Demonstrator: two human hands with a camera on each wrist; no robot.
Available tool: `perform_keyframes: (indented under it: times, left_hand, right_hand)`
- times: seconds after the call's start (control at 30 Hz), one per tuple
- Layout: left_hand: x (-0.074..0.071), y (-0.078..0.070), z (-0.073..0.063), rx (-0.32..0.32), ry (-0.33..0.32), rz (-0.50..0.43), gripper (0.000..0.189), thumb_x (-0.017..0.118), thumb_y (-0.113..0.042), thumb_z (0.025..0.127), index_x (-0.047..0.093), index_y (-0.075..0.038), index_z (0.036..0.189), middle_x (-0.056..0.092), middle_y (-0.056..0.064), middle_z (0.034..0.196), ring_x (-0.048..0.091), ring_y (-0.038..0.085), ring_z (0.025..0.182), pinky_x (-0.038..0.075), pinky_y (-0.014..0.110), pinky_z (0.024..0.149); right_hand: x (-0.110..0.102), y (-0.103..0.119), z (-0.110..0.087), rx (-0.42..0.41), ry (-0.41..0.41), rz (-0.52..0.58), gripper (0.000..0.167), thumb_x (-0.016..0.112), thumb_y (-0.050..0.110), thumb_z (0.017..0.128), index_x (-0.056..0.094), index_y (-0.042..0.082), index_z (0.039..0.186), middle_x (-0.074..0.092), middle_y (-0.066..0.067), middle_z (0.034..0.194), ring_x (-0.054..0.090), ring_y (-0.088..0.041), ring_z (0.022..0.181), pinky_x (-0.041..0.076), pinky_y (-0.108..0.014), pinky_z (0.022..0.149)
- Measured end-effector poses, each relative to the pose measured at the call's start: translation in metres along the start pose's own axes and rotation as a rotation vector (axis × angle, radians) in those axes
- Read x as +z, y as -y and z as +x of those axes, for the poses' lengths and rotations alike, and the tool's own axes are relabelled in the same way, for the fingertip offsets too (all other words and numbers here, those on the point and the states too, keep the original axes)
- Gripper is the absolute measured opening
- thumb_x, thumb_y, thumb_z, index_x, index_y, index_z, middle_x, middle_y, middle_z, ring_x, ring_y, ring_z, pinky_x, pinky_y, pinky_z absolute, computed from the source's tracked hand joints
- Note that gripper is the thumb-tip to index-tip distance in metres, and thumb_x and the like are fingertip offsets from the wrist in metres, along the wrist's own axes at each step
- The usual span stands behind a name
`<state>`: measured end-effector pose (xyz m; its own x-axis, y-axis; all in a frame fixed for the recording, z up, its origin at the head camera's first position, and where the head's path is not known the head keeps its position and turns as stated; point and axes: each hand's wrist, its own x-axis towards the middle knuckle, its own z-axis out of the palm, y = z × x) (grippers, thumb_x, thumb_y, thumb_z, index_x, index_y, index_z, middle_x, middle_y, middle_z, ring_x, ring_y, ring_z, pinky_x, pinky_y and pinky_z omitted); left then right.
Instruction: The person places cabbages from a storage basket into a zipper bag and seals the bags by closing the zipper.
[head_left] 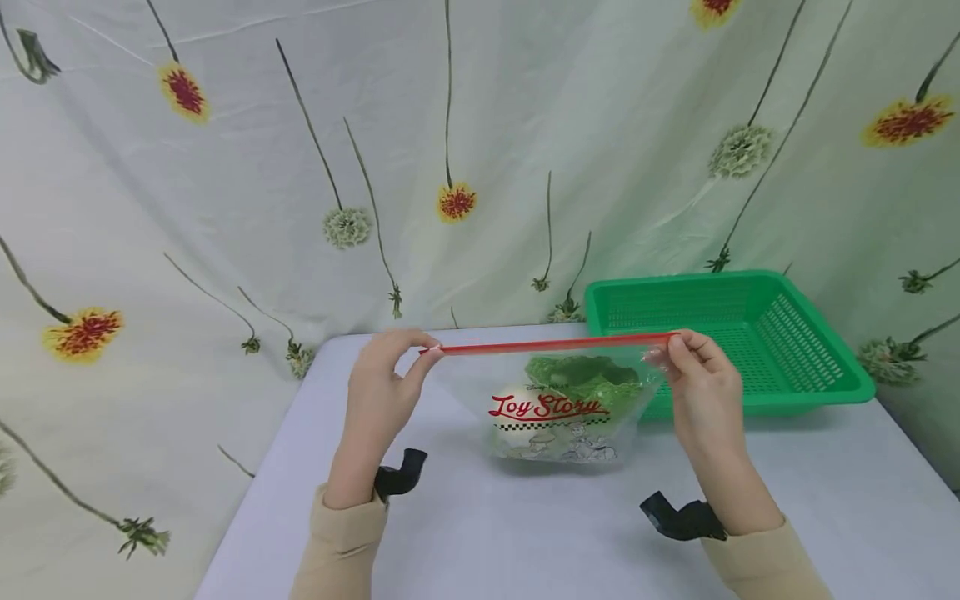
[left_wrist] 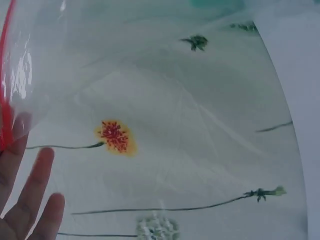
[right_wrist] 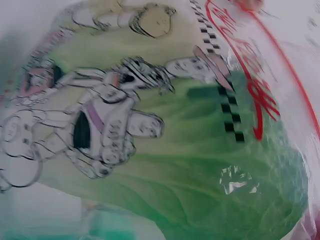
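Note:
A clear zip bag [head_left: 465, 375] with red "Toy Story" lettering, a checked band and cartoon figures is stretched between my hands above the table. Its red zip strip [head_left: 555, 343] runs nearly level along the top. Inside is a leafy cabbage [head_left: 585, 371], pale at the left and crinkled green at the right; the right wrist view shows its ribbed leaves [right_wrist: 190, 185] through the print. My left hand [head_left: 378, 392] pinches the strip's left end between thumb and forefinger, other fingers spread away from it. The right hand [head_left: 705, 392] pinches the right end. Whether the zip is sealed I cannot tell.
Behind and to the right of the bag stands a green plastic basket [head_left: 810, 392], partly hidden by the right hand. A white cloth covers the table [head_left: 480, 533]. A flower-patterned curtain [head_left: 510, 100] hangs along the table's back and left edges.

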<state>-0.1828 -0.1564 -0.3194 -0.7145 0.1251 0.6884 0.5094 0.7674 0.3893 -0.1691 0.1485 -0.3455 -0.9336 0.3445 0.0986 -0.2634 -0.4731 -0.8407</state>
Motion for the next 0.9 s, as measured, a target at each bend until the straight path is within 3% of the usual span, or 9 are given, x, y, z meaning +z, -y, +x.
perform_keyframes:
  times: [0.13, 0.27, 0.37, 0.43, 0.53, 0.63, 0.77, 0.9]
  left_hand:
    - [-0.021, 0.005, -0.018, -0.026, 0.059, -0.091, 0.012, 0.071, -0.007, 0.088, 0.068, -0.008, 0.099, 0.072, 0.002, 0.097, 0.068, 0.017, 0.095, 0.054, 0.027, 0.09]
    - [-0.038, -0.002, -0.029, -0.046, 0.043, -0.226, 0.015, 0.067, 0.002, 0.089, 0.061, -0.002, 0.102, 0.073, 0.004, 0.088, 0.07, 0.006, 0.08, 0.054, 0.013, 0.078]
    - [-0.047, -0.003, -0.032, -0.121, 0.044, -0.32, 0.016, 0.065, 0.005, 0.089, 0.058, 0.002, 0.104, 0.072, 0.011, 0.082, 0.069, 0.002, 0.07, 0.056, 0.017, 0.067]
    - [-0.045, 0.004, -0.033, -0.221, 0.087, -0.382, 0.014, 0.062, 0.004, 0.092, 0.057, 0.004, 0.105, 0.069, 0.015, 0.082, 0.068, 0.002, 0.067, 0.058, 0.022, 0.063]
    - [-0.025, 0.026, -0.034, -0.398, 0.178, -0.421, 0.013, 0.061, -0.001, 0.095, 0.058, 0.003, 0.107, 0.068, 0.019, 0.086, 0.068, 0.005, 0.067, 0.059, 0.024, 0.062]
    - [0.011, 0.054, -0.039, -0.551, 0.261, -0.369, 0.017, 0.062, -0.01, 0.096, 0.059, -0.001, 0.111, 0.069, 0.016, 0.092, 0.067, 0.005, 0.07, 0.058, 0.021, 0.065]
    - [0.054, 0.08, -0.048, -0.634, 0.284, -0.232, 0.021, 0.064, -0.016, 0.096, 0.063, -0.004, 0.113, 0.069, 0.012, 0.092, 0.063, 0.008, 0.071, 0.055, 0.019, 0.065]
    - [0.073, 0.092, -0.052, -0.667, 0.252, -0.208, 0.024, 0.062, -0.015, 0.097, 0.063, -0.002, 0.117, 0.07, 0.017, 0.097, 0.068, 0.023, 0.077, 0.056, 0.028, 0.069]
  right_hand:
    - [-0.008, 0.002, -0.008, -0.034, 0.04, -0.131, 0.008, 0.058, 0.013, 0.098, 0.059, 0.005, 0.098, 0.068, 0.003, 0.082, 0.068, -0.009, 0.081, 0.054, -0.018, 0.087]
    - [-0.01, 0.01, -0.019, -0.099, 0.097, -0.282, 0.01, 0.061, 0.014, 0.096, 0.062, 0.004, 0.1, 0.069, 0.003, 0.084, 0.071, -0.008, 0.08, 0.056, -0.019, 0.084]
    - [-0.01, 0.015, -0.025, -0.091, 0.157, -0.436, 0.019, 0.063, 0.017, 0.096, 0.062, 0.001, 0.105, 0.07, 0.005, 0.085, 0.073, -0.007, 0.079, 0.056, -0.02, 0.081]
    - [-0.009, 0.014, -0.023, -0.037, 0.192, -0.543, 0.025, 0.063, 0.019, 0.096, 0.061, -0.002, 0.11, 0.07, 0.006, 0.085, 0.072, -0.004, 0.078, 0.057, -0.02, 0.078]
    - [-0.008, 0.0, -0.007, 0.058, 0.238, -0.676, 0.032, 0.062, 0.019, 0.097, 0.06, -0.006, 0.116, 0.07, 0.001, 0.089, 0.071, -0.001, 0.076, 0.058, -0.021, 0.076]
    - [-0.008, -0.026, 0.014, 0.075, 0.256, -0.853, 0.03, 0.062, 0.017, 0.097, 0.062, -0.006, 0.118, 0.071, -0.011, 0.093, 0.07, -0.002, 0.075, 0.057, -0.02, 0.07]
    - [-0.01, -0.055, 0.033, -0.027, 0.283, -1.125, 0.024, 0.061, 0.011, 0.096, 0.064, -0.004, 0.115, 0.071, -0.018, 0.098, 0.07, -0.017, 0.077, 0.054, -0.025, 0.064]
    - [-0.008, -0.069, 0.037, -0.108, 0.353, -1.278, 0.02, 0.06, 0.003, 0.094, 0.064, -0.006, 0.111, 0.07, -0.021, 0.098, 0.067, -0.03, 0.083, 0.054, -0.035, 0.065]
